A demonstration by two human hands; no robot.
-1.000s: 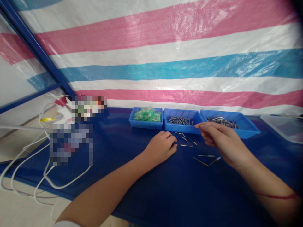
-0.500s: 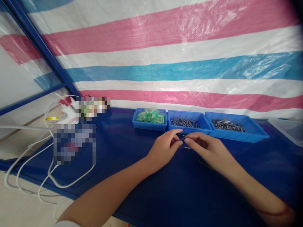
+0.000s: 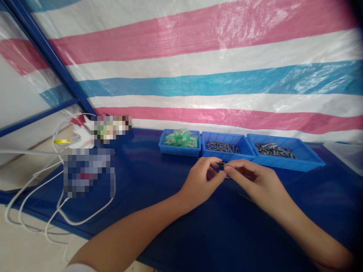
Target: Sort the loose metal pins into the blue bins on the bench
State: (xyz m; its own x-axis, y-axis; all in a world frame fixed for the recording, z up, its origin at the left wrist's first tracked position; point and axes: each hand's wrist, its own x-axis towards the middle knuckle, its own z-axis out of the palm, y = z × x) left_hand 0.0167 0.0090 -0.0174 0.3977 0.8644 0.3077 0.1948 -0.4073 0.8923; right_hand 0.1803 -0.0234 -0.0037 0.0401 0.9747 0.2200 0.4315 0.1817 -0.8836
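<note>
Behind everything hangs a big plastic sheet (image 3: 198, 68) with pink, white and light blue stripes, and a dark blue frame bar (image 3: 48, 56) slants down at the left. Under it lies the table (image 3: 159, 211), covered in shiny dark blue. White cables (image 3: 56, 211) loop over its left edge. At the back of the table, three blue trays stand in a row, touching side by side. The right tray (image 3: 286, 164) holds a heap of dark metal pins. The middle tray (image 3: 227, 154) holds thin silver pins. The left tray (image 3: 178, 151) holds small green pieces. Two bare arms reach in from the bottom, and the hands meet just in front of the middle tray. The left hand (image 3: 198, 183) is curled, with its thumb and finger pinched together at the tips. The right hand (image 3: 252, 183) is pinched too, and its fingertips touch those of the left hand. Between the fingertips sits a tiny metal pin (image 3: 222, 170), held by both hands just above the table. It is too small to see well. One more thin pin (image 3: 244, 196) lies on the table by the right hand.
</note>
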